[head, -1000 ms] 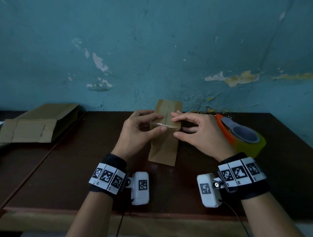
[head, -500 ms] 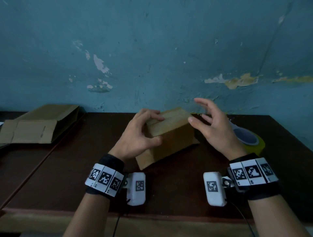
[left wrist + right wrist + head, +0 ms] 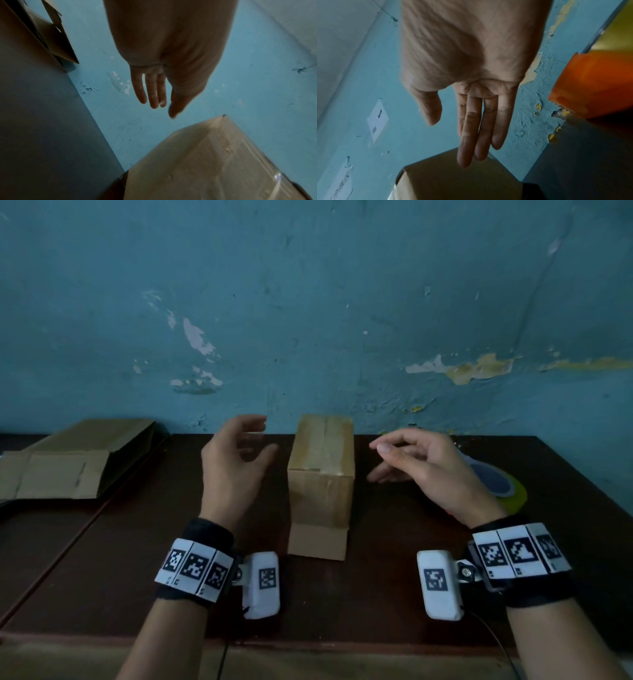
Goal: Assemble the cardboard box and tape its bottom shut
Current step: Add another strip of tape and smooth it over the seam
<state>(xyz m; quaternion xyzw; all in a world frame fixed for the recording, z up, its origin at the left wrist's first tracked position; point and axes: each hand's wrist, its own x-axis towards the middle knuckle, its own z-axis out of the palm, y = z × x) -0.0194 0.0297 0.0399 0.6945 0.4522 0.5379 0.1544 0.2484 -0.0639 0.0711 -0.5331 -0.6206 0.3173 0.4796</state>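
A small brown cardboard box [image 3: 322, 474] stands on the dark table [image 3: 342, 594], its top face sealed with clear tape along the seam, and one loose flap lies flat on the table at its near end. My left hand [image 3: 239, 453] hovers just left of the box with relaxed fingers, touching nothing. My right hand [image 3: 411, 460] hovers to the right of the box, also empty, fingers loose. The left wrist view shows the left hand [image 3: 159, 97] above the taped box [image 3: 214, 162]. The right wrist view shows straight fingers [image 3: 477, 135] over the box [image 3: 453, 178].
A tape dispenser [image 3: 496, 484] with an orange body and a yellow-green roll sits behind my right hand; it shows as the tape dispenser [image 3: 594, 83] in the right wrist view. Flattened cardboard boxes [image 3: 68, 463] lie at the far left. A blue peeling wall [image 3: 308, 302] backs the table.
Both hands let go of the box and drew apart to its sides. The box went from tilted in my left hand to standing square on the table.
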